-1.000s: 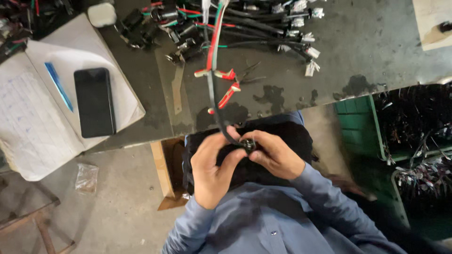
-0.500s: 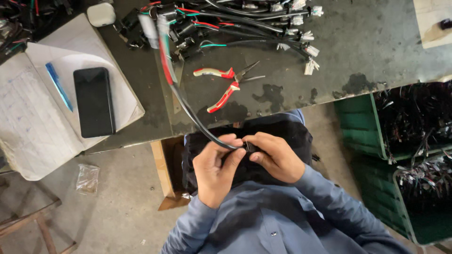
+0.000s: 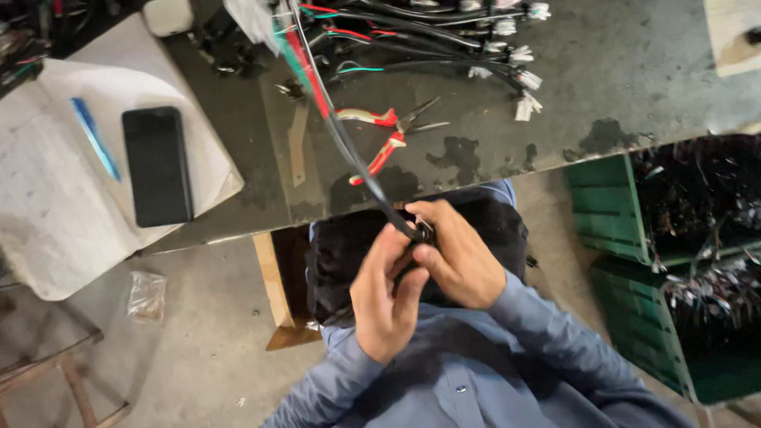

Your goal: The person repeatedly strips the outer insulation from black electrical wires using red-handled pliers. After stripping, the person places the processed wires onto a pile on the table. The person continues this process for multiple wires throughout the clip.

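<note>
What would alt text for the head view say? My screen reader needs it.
Seen from above, a person's left hand and right hand grip the end of a black cable bundle that rises over a dark workbench holding red-handled pliers, a phone and a notebook.

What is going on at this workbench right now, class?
A person in a blue shirt holds a black sheathed wire bundle over their lap, left hand and right hand pinching its near end together. Red-handled pliers lie untouched on the dark, stained table, beside more wires.
</note>
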